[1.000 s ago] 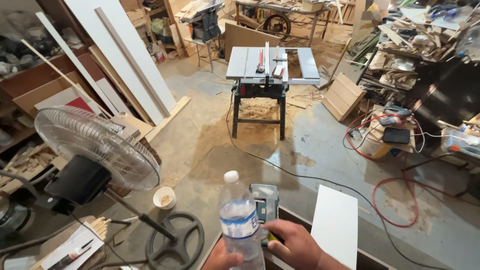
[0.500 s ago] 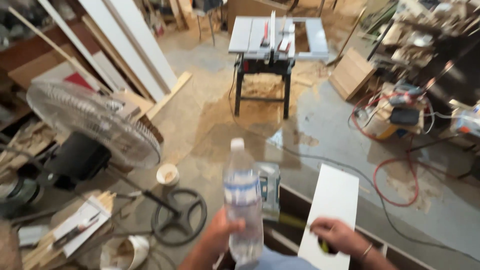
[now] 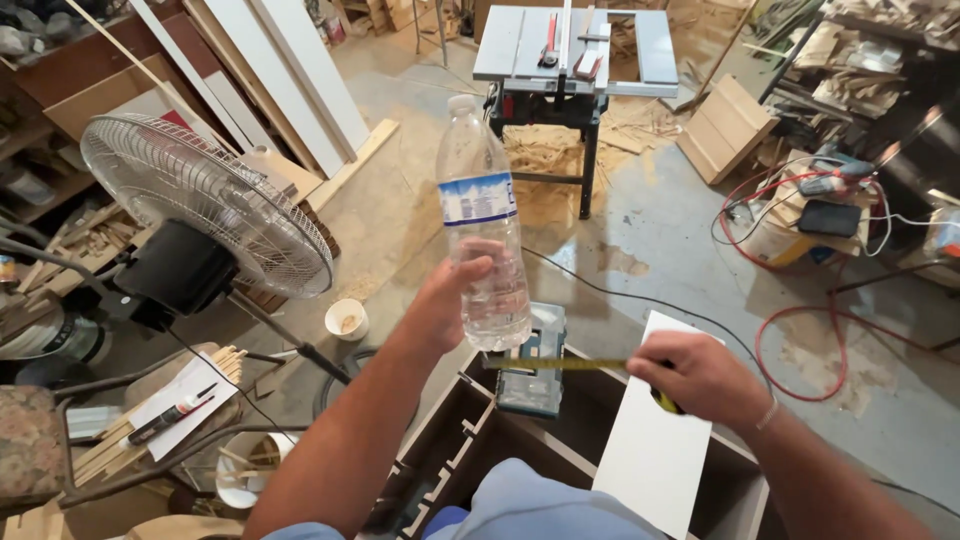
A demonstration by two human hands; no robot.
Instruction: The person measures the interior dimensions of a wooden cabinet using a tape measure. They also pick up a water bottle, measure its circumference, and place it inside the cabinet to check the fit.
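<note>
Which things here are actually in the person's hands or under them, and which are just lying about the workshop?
In hand or under the hands:
- water bottle, held up by the left hand
- yellow tape measure, pulled out from the right hand
- white panel and dark cabinet frame below

Lying about:
- table saw
- standing fan
- paper cup
- red cable

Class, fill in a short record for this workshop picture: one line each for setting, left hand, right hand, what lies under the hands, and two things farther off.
Setting: cluttered woodworking shop, sawdust on a concrete floor
Left hand: raised, gripping a clear plastic water bottle, cap on, upright
Right hand: holding a yellow tape measure with the blade drawn out toward the bottle
Under the hands: dark wooden cabinet with a white board resting on it
Farther off: table saw ahead; standing fan at left
</note>
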